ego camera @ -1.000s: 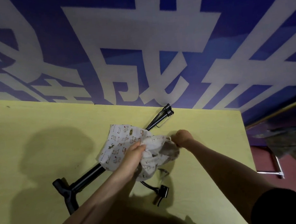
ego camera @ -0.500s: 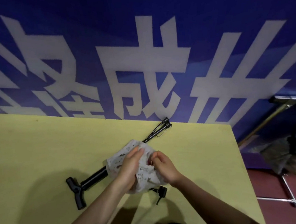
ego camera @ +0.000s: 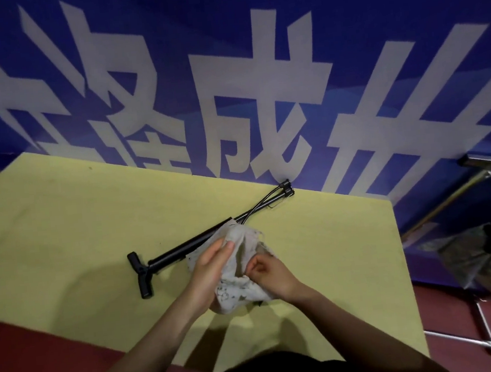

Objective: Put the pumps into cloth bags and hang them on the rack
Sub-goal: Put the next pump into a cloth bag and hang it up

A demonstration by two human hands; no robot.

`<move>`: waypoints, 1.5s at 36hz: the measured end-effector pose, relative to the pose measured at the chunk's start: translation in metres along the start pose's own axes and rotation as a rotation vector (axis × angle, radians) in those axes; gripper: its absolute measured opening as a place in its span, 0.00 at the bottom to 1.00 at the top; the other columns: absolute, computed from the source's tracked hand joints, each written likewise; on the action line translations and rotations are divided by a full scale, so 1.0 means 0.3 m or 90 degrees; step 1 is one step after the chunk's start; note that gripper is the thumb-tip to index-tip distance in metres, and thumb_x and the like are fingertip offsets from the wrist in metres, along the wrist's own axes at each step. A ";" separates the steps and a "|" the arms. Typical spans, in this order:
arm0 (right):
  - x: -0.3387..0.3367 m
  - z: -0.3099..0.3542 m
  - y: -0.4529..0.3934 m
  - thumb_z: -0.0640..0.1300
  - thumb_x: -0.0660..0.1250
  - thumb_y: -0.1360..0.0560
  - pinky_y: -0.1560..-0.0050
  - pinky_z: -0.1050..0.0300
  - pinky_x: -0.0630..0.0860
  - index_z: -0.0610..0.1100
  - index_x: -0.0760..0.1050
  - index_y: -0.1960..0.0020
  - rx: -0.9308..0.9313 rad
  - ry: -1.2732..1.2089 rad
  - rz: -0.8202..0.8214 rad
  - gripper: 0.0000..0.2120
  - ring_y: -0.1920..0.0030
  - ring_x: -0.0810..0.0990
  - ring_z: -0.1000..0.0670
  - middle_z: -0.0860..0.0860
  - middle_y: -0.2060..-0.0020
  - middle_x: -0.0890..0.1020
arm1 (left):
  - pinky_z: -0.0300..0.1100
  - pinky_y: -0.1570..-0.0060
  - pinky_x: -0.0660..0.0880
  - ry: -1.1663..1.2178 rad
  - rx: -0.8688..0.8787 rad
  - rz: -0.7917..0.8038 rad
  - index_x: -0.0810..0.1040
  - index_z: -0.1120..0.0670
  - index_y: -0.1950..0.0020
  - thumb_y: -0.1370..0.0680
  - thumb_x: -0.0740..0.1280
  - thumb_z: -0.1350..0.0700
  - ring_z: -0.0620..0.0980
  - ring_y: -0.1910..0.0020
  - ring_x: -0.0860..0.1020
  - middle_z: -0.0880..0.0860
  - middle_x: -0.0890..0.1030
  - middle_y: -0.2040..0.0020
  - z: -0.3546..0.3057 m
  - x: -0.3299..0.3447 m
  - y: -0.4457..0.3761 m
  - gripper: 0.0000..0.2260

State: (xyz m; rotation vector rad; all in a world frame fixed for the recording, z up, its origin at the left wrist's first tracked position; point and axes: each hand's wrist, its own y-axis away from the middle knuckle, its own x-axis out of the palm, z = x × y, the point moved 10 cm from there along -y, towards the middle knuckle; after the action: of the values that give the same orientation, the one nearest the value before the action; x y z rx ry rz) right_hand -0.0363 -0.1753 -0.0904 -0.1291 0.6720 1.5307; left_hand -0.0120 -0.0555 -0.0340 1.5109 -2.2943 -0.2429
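near the middle of the table [ego camera: 61, 221], towards its front edge, your two hands hold the bag [ego camera: 242, 288] bunched up just above the top. your left hand [ego camera: 207, 267] lies along the bag's left side with its fingers fairly straight and the thumb pressed into the cloth, gripping it. your right hand [ego camera: 269, 273] has its fingers curled and pinches the bag's rim on the right. the bag's mouth gapes between them, facing the far edge. the pump [ego camera: 184, 245] lies flat on the table, slanting from its t-handle at the left up towards the far right corner, where its foot and hose end almost touch the banner [ego camera: 255, 50]. the bag covers part of the pump's barrel; you cannot tell whether cloth touches it.
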 end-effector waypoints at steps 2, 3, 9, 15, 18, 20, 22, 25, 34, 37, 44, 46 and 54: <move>0.011 -0.016 0.011 0.43 0.69 0.26 0.53 0.55 0.74 0.53 0.72 0.61 0.011 0.053 0.023 0.09 0.57 0.79 0.50 0.51 0.60 0.80 | 0.47 0.43 0.77 -0.003 0.010 -0.002 0.81 0.50 0.43 0.19 0.62 0.56 0.53 0.42 0.81 0.52 0.84 0.45 0.006 -0.007 0.023 0.10; 0.018 -0.019 0.018 0.47 0.70 0.26 0.54 0.56 0.74 0.51 0.75 0.58 0.007 0.077 0.033 0.04 0.56 0.79 0.51 0.51 0.58 0.81 | 0.46 0.44 0.77 -0.008 0.014 0.003 0.81 0.52 0.42 0.19 0.62 0.57 0.53 0.42 0.81 0.53 0.84 0.44 0.012 -0.009 0.035 0.10; 0.014 -0.051 0.063 0.51 0.69 0.25 0.41 0.56 0.71 0.46 0.72 0.33 -0.008 0.220 0.058 0.23 0.38 0.76 0.47 0.48 0.37 0.78 | 0.49 0.37 0.73 -0.060 0.016 -0.005 0.79 0.53 0.38 0.20 0.63 0.54 0.53 0.39 0.79 0.53 0.82 0.41 0.080 -0.055 0.103 0.12; -0.041 -0.121 0.102 0.59 0.64 0.24 0.62 0.55 0.64 0.43 0.76 0.51 0.046 0.368 0.061 0.18 0.55 0.78 0.45 0.45 0.60 0.80 | 0.53 0.34 0.70 -0.085 0.025 -0.033 0.80 0.51 0.38 0.19 0.62 0.54 0.50 0.37 0.78 0.51 0.81 0.40 0.104 -0.088 0.118 0.12; -0.123 -0.100 0.127 0.62 0.61 0.23 0.71 0.53 0.56 0.45 0.60 0.69 0.034 0.385 0.022 0.26 0.72 0.66 0.50 0.49 0.75 0.65 | 0.56 0.37 0.72 -0.089 0.024 -0.027 0.81 0.51 0.40 0.20 0.64 0.51 0.55 0.38 0.78 0.54 0.82 0.41 0.107 -0.075 0.088 0.12; -0.184 -0.077 0.138 0.65 0.61 0.24 0.70 0.51 0.55 0.45 0.56 0.70 0.009 0.404 -0.011 0.29 0.73 0.62 0.51 0.49 0.75 0.62 | 0.56 0.43 0.77 -0.074 0.007 -0.044 0.81 0.53 0.42 0.19 0.62 0.55 0.60 0.43 0.81 0.57 0.84 0.45 0.103 -0.062 0.060 0.10; -0.263 -0.048 0.154 0.67 0.62 0.26 0.69 0.50 0.56 0.46 0.57 0.69 -0.017 0.391 -0.053 0.29 0.73 0.63 0.52 0.50 0.74 0.63 | 0.50 0.53 0.81 -0.062 0.001 -0.041 0.81 0.54 0.45 0.18 0.61 0.58 0.60 0.50 0.83 0.59 0.84 0.50 0.087 -0.027 0.021 0.10; -0.393 -0.007 0.177 0.70 0.64 0.30 0.64 0.55 0.67 0.49 0.71 0.60 -0.067 0.352 -0.117 0.24 0.63 0.75 0.52 0.53 0.66 0.76 | 0.49 0.50 0.80 -0.065 0.024 -0.003 0.82 0.55 0.47 0.19 0.61 0.57 0.59 0.50 0.83 0.60 0.84 0.50 0.015 0.070 -0.042 0.10; -0.745 0.044 0.299 0.62 0.63 0.25 0.64 0.53 0.75 0.47 0.80 0.57 -0.260 0.236 -0.395 0.18 0.66 0.77 0.56 0.54 0.66 0.81 | 0.44 0.55 0.79 -0.010 0.075 0.037 0.81 0.55 0.50 0.18 0.61 0.55 0.53 0.55 0.83 0.54 0.85 0.55 -0.152 0.333 -0.241 0.09; -0.803 -0.040 0.317 0.54 0.67 0.25 0.65 0.58 0.73 0.46 0.78 0.50 -0.196 0.159 -0.476 0.12 0.66 0.76 0.56 0.55 0.67 0.77 | 0.46 0.53 0.76 -0.046 0.028 0.072 0.81 0.52 0.50 0.18 0.62 0.54 0.53 0.54 0.82 0.54 0.84 0.54 -0.097 0.398 -0.311 0.09; -0.675 -0.357 0.191 0.57 0.61 0.21 0.65 0.55 0.68 0.48 0.70 0.34 0.153 0.246 -0.336 0.20 0.60 0.80 0.47 0.50 0.61 0.81 | 0.36 0.67 0.70 -0.368 -0.136 0.151 0.75 0.56 0.39 0.17 0.58 0.52 0.47 0.64 0.74 0.53 0.78 0.58 0.201 0.377 -0.435 0.12; -0.579 -0.429 0.143 0.58 0.59 0.21 0.61 0.54 0.69 0.47 0.75 0.47 0.203 0.283 -0.231 0.15 0.56 0.80 0.45 0.48 0.58 0.81 | 0.39 0.62 0.72 -0.455 -0.117 0.122 0.76 0.54 0.40 0.18 0.59 0.53 0.49 0.59 0.76 0.53 0.78 0.55 0.224 0.306 -0.459 0.11; -0.348 -0.413 0.028 0.50 0.60 0.19 0.57 0.59 0.70 0.51 0.73 0.40 0.155 -0.016 -0.115 0.10 0.56 0.76 0.52 0.54 0.59 0.78 | 0.49 0.43 0.73 -0.744 -0.025 -0.089 0.73 0.55 0.34 0.22 0.64 0.50 0.60 0.40 0.72 0.61 0.74 0.40 0.159 -0.066 -0.572 0.18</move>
State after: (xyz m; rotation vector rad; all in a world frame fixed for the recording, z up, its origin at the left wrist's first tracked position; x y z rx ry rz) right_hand -0.0737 -0.3255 -0.1390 0.0134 0.7986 1.2663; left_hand 0.1207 -0.1103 -0.1414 1.7491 -2.9046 -1.5406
